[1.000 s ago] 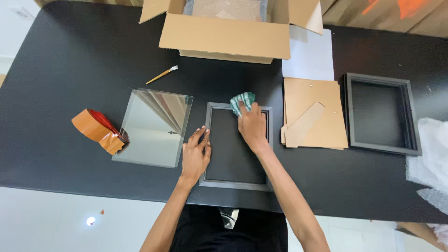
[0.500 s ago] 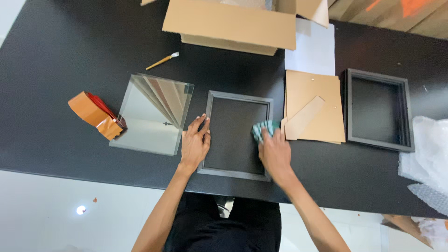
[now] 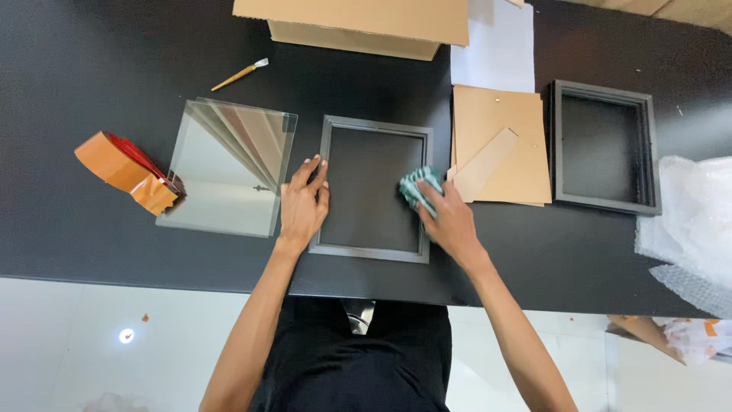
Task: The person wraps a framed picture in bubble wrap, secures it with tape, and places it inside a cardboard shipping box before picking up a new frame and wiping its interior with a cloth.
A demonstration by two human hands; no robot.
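**Black table, two hands on a frame**

Black tabletop [image 3: 91,69] carries all. Right hand [image 3: 450,221] presses a bunched green-white cloth [image 3: 415,187] on the flat dark rectangular picture frame [image 3: 374,194], right edge. Left hand [image 3: 303,204], fingers spread flat, rests on its left edge, beside a glass pane [image 3: 225,164].

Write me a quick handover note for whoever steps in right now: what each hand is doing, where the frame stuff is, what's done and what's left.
Left hand: flat on the left edge of the dark picture frame, holding it down.
Right hand: pressing a green striped cloth on the frame's right edge.
Around it: glass pane to the left, tape dispenser beyond it; brown backing boards and a second dark frame to the right; small brush and cardboard box at the far side.
Done: frame lies flat on the black table, wiping under way.
Left: glass and backing are not fitted.
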